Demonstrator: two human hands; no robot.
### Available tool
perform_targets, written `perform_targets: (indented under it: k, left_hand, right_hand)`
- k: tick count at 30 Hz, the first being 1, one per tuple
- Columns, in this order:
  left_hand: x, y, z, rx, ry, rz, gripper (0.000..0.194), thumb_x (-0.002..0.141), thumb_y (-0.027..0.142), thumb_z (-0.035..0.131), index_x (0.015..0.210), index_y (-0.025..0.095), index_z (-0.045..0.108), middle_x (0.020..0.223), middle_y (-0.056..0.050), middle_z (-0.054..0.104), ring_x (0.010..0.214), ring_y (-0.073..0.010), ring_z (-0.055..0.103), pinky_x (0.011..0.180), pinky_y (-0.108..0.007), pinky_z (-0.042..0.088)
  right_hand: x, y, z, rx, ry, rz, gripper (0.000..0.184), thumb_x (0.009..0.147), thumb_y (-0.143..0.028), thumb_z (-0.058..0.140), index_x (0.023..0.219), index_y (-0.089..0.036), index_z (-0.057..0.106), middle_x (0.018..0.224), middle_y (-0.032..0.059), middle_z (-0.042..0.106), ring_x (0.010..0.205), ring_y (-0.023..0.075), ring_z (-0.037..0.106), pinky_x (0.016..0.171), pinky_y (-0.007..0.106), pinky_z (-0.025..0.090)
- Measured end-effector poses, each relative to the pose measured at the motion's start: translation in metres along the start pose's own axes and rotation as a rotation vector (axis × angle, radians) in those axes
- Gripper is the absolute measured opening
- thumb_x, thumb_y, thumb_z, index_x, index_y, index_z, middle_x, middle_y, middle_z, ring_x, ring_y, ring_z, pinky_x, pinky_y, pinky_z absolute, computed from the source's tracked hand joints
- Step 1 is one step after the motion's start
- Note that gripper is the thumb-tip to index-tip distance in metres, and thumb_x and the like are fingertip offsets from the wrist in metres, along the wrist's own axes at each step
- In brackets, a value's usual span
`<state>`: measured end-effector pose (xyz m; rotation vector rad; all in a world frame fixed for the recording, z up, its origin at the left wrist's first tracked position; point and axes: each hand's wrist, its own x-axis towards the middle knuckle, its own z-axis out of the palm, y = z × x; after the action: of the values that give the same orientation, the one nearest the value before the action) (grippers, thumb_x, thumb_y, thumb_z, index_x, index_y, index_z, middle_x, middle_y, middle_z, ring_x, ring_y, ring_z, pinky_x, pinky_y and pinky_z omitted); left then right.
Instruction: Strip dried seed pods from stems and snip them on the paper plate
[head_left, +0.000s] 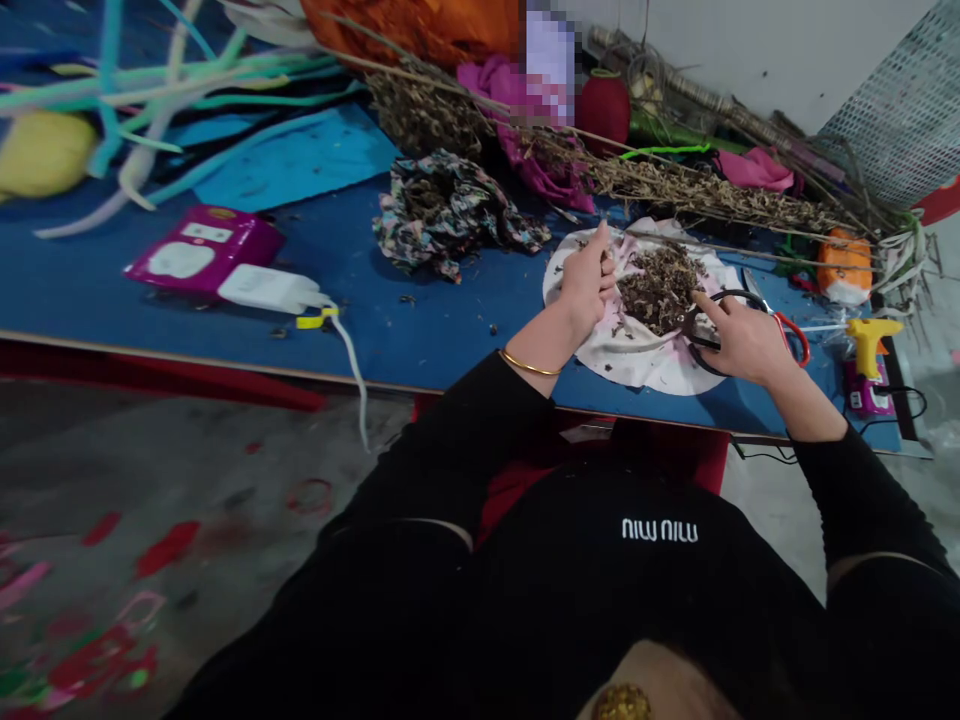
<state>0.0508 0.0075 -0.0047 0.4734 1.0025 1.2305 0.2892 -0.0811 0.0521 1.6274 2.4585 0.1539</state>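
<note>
My left hand [587, 283] is closed in a pinch over the left side of a white-and-pink cloth [645, 362] spread on the blue table; what it pinches is too small to name. A heap of dried brown plant bits [661, 287] lies on the cloth between my hands. My right hand [739, 340] grips dark-handled scissors [705, 335] at the heap's right edge, forefinger stretched along them. A second pair with red handles [793, 335] lies just right of that hand.
Long dried stalks [712, 195] run along the back of the blue table [420, 330]. A crumpled patterned cloth [450, 210], a purple power strip [199, 250] with a white plug, a yellow glue gun [870, 340] and an orange-white object [844, 265] lie around. Scraps litter the floor at left.
</note>
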Motion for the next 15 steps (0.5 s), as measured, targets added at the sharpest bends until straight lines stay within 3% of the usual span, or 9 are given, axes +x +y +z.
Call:
perform_targets:
  k: [5, 12, 15]
  left_hand:
    - [0.002, 0.002, 0.002, -0.035, 0.024, -0.033, 0.055, 0.088, 0.078, 0.074, 0.089, 0.026, 0.056, 0.054, 0.01, 0.031, 0.043, -0.0065, 0.02, 0.043, -0.028, 0.016]
    - [0.005, -0.002, 0.0, 0.058, 0.028, -0.002, 0.053, 0.089, 0.063, 0.082, 0.078, 0.025, 0.048, 0.057, 0.009, 0.032, 0.045, -0.007, 0.024, 0.045, -0.028, 0.02]
    - [0.005, -0.004, -0.002, 0.166, 0.018, 0.021, 0.049, 0.092, 0.061, 0.079, 0.079, 0.024, 0.049, 0.057, 0.007, 0.033, 0.045, -0.008, 0.027, 0.045, -0.027, 0.02]
  right_hand:
    - [-0.003, 0.001, -0.011, -0.002, 0.029, 0.068, 0.073, 0.089, -0.053, 0.062, 0.155, -0.023, 0.061, 0.114, 0.018, 0.073, 0.093, 0.0345, 0.069, 0.068, 0.037, 0.041]
    - [-0.018, 0.046, -0.02, 0.237, -0.044, 0.083, 0.069, 0.081, -0.056, 0.069, 0.141, -0.023, 0.068, 0.108, 0.0112, 0.072, 0.092, 0.0306, 0.069, 0.076, 0.039, 0.05]
    - [-0.023, 0.059, -0.017, 0.381, 0.047, 0.153, 0.075, 0.078, -0.063, 0.073, 0.142, -0.025, 0.068, 0.108, 0.0105, 0.07, 0.088, 0.029, 0.067, 0.076, 0.04, 0.051]
